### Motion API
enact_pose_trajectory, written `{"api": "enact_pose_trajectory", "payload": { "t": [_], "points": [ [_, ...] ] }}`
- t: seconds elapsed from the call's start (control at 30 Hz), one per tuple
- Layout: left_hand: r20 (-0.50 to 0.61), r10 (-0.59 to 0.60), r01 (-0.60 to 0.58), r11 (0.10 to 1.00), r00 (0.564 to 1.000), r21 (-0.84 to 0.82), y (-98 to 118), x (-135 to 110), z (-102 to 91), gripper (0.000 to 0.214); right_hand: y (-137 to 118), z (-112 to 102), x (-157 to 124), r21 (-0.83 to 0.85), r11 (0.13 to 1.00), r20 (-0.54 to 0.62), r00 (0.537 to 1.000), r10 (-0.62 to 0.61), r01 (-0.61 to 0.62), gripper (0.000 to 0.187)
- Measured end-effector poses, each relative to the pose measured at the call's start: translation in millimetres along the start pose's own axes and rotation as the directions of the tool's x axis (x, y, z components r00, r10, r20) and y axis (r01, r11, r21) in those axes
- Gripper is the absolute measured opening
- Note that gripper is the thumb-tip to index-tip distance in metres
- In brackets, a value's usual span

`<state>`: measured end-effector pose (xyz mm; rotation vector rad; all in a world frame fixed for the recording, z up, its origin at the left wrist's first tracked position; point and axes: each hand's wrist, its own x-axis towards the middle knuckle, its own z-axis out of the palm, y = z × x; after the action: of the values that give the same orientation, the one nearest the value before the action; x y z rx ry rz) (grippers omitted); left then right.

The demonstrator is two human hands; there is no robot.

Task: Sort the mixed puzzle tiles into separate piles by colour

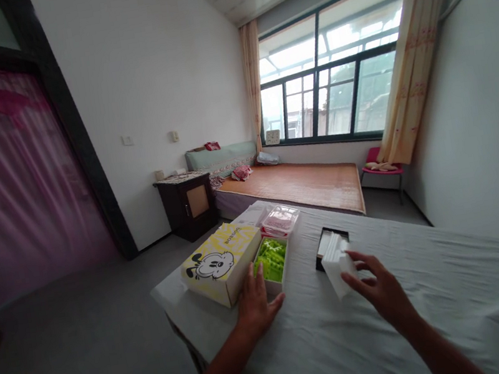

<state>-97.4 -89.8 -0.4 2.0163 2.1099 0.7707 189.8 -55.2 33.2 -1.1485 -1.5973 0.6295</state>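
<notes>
My left hand [257, 304] rests with fingers spread at the near corner of a small white box with bright green pieces [272, 258] in it. Beside that hand stands a yellow and white cardboard box [221, 264] with a cartoon dog face on it. My right hand [378, 283] pinches a thin, white, translucent plastic bag [336, 277] between thumb and fingers. The bag hangs over the near side of a small black box [318, 256], in which more white, flat bags stand. Whether my left fingertips touch the green pieces is hard to tell.
A clear plastic container with pink contents [280, 220] sits behind the green pieces. Everything stands on a table with a pale grey cloth [417, 287]. Beyond it are a bed with a woven mat [300, 182], a dark nightstand [187, 206] and a pink chair [378, 160].
</notes>
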Motion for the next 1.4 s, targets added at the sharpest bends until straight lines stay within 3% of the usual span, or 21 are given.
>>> {"api": "enact_pose_trajectory", "payload": {
  "t": [0.13, 0.3, 0.37, 0.5, 0.7, 0.8, 1.0, 1.1, 1.23, 1.3, 1.4],
  "points": [
    [-0.034, -0.055, 0.057, 0.996, 0.998, 0.063, 13.6, 11.5, 7.4, 0.081, 24.1, -2.6, -25.4, -0.217, 0.956, -0.065, 0.974, -0.216, 0.198, 0.054],
    [-0.166, -0.092, 0.107, 0.991, 0.982, 0.085, 21.5, 19.7, 15.1, 0.085, 39.6, 3.0, -38.1, -0.390, 0.836, 0.020, 0.912, -0.410, 0.385, 0.050],
    [-0.232, -0.030, 0.062, 0.990, 0.972, 0.130, 23.4, 18.2, 11.4, 0.086, 42.0, 3.3, -38.5, -0.415, 0.815, 0.043, 0.903, -0.427, 0.405, 0.050],
    [-0.294, 0.244, -0.148, 0.938, 0.924, 0.314, 28.9, 12.3, -13.7, 0.088, 44.0, 0.6, -37.2, -0.447, 0.806, 0.040, 0.909, -0.416, 0.388, 0.051],
    [-0.145, 0.543, -0.359, 0.709, 0.827, 0.607, 34.2, 19.0, -52.8, 0.076, 46.8, -1.5, -36.1, -0.478, 0.791, 0.038, 0.909, -0.416, 0.382, 0.053],
    [-0.083, 0.639, -0.410, 0.582, 0.765, 0.702, 30.4, 24.8, -50.8, 0.059, 46.5, -2.2, -35.9, -0.495, 0.776, 0.047, 0.904, -0.425, 0.391, 0.054],
    [0.060, 0.807, -0.548, 0.342, 0.587, 0.764, 22.9, 32.3, -35.5, 0.042, 43.5, -4.1, -35.3, -0.490, 0.782, 0.044, 0.907, -0.419, 0.386, 0.052],
    [0.114, 0.832, -0.585, 0.278, 0.543, 0.762, 23.3, 36.9, -39.5, 0.043, 44.0, -4.4, -34.8, -0.492, 0.783, 0.033, 0.907, -0.419, 0.379, 0.051],
    [0.122, 0.821, -0.591, 0.290, 0.558, 0.753, 32.7, 37.6, -62.8, 0.047, 43.4, -5.8, -33.7, -0.502, 0.789, 0.007, 0.914, -0.407, 0.355, 0.051],
    [0.085, 0.787, -0.566, 0.359, 0.611, 0.743, 40.5, 33.5, -80.7, 0.051, 41.9, -7.4, -32.6, -0.495, 0.805, -0.019, 0.922, -0.387, 0.327, 0.052],
    [-0.049, 0.683, -0.482, 0.562, 0.729, 0.671, 50.2, 23.9, -104.0, 0.064, 41.3, -9.4, -30.0, -0.448, 0.853, -0.078, 0.939, -0.336, 0.268, 0.051]
  ]
}}
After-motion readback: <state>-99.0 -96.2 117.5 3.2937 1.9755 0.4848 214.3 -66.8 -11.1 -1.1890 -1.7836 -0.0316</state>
